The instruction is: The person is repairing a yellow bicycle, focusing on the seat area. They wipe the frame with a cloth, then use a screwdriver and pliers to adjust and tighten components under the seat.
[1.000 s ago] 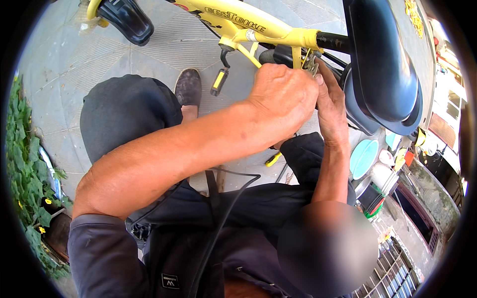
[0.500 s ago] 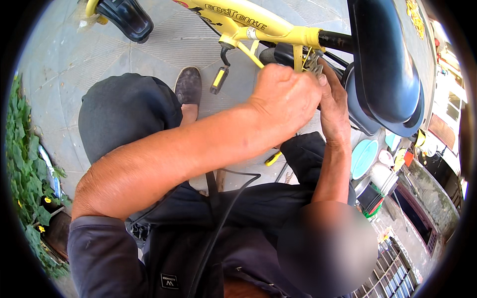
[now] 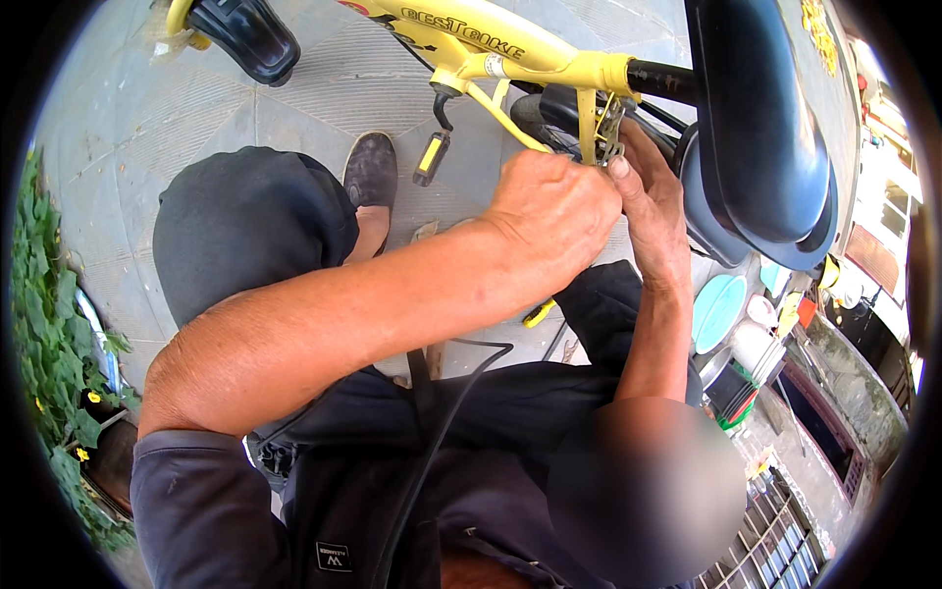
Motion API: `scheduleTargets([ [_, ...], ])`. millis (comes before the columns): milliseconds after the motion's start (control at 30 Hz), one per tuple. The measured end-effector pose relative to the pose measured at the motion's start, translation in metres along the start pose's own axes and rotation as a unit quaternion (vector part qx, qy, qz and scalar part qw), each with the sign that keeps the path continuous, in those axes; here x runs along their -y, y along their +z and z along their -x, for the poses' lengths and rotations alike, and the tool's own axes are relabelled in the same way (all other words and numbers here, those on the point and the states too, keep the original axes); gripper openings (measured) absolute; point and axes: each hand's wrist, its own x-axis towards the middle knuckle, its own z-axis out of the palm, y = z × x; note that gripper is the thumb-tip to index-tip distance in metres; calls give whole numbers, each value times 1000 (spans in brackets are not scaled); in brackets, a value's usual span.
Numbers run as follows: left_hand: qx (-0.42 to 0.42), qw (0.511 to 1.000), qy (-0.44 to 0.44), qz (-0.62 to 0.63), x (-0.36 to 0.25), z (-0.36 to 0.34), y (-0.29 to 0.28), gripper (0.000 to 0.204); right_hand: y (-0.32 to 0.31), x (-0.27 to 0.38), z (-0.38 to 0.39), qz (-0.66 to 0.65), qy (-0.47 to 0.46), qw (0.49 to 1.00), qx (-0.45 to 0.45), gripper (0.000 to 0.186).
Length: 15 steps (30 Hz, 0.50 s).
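1. Yellow steel tubing forms the bicycle frame point(image 3: 510, 44), which runs across the top of the view; we use it as our landmark throughout.
2. Below the frame's rear end, where the thin yellow stays meet the black seat post point(image 3: 662, 80), sits a small metal clamp fitting point(image 3: 606, 133). This is the part under our hands.
3. Our left hand point(image 3: 549, 211) is clenched just below the fitting, knuckles up. It appears to grip something against the fitting, but the fingers hide what it is, so we cannot tell what it holds.
4. Our right hand point(image 3: 653, 211) lies just beside the left, on the saddle side of the frame, with its fingertips pressed against the fitting. We cannot tell whether it pinches the part or only steadies it.
5. We judge the fitting to be small, rigid and hard-edged: it will not flex, and it may slip under bare fingers. Take hold by its flat sides, close to the stays.
6. The dark blue saddle point(image 3: 760, 118) hangs to the right of the frame, above the right hand.
7. A yellow-and-black pedal point(image 3: 430, 157) hangs below the frame, and a dark shoe point(image 3: 371, 169) rests on the paved floor point(image 3: 128, 128) beneath it.
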Motion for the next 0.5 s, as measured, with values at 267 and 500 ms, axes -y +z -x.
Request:
scheduleTargets([
  [267, 25, 1000, 16, 8, -1, 1, -4, 6, -3, -5, 0, -8, 2, 1000, -8, 79],
  [500, 32, 999, 6, 14, -1, -1, -4, 6, -2, -3, 0, -3, -1, 1000, -5, 79],
])
